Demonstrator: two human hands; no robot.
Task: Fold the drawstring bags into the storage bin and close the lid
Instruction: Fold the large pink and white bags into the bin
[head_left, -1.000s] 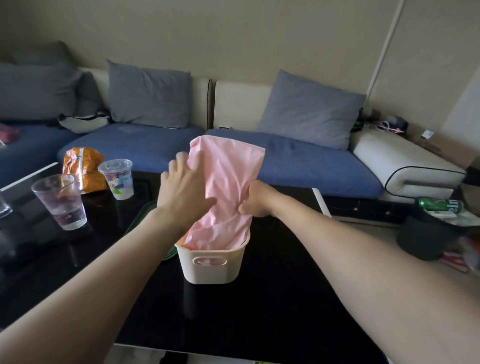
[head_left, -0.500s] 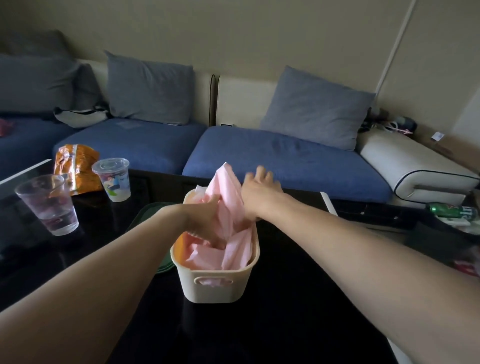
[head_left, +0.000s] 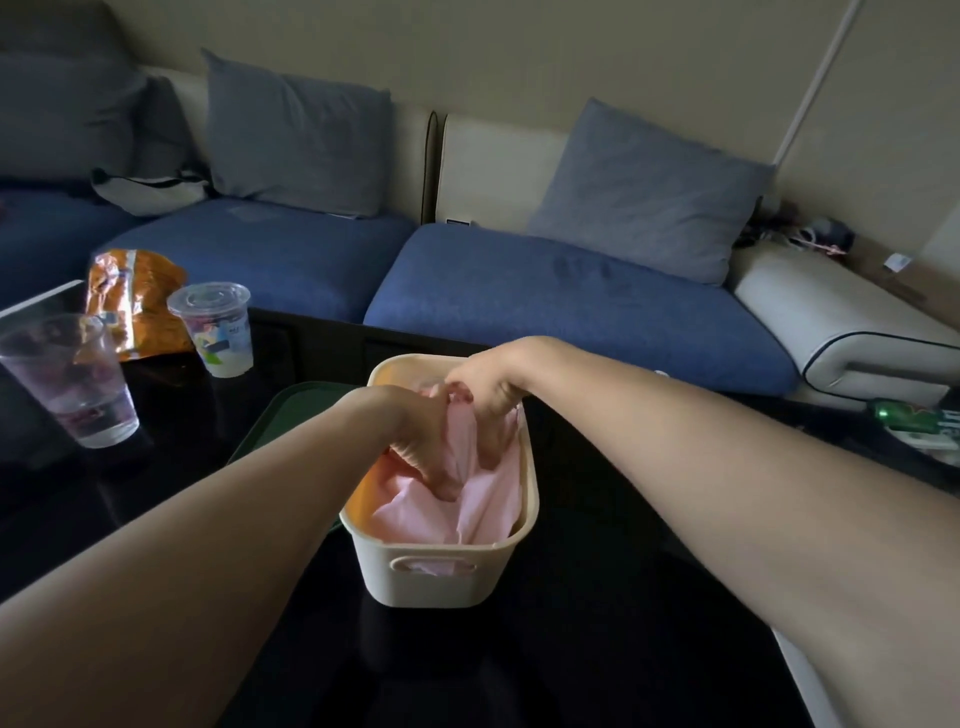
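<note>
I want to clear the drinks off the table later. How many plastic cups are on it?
2. A lidless clear cup stands at the table's far left edge, and a lidded printed cup stands just right of it, beside the orange snack bag. More may sit outside the frame.

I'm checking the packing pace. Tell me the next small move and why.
Probably keep pressing the pink bag flat below the bin rim: both hands, left and right, are inside gripping bunched fabric, and the green lid lies beside it.
</note>
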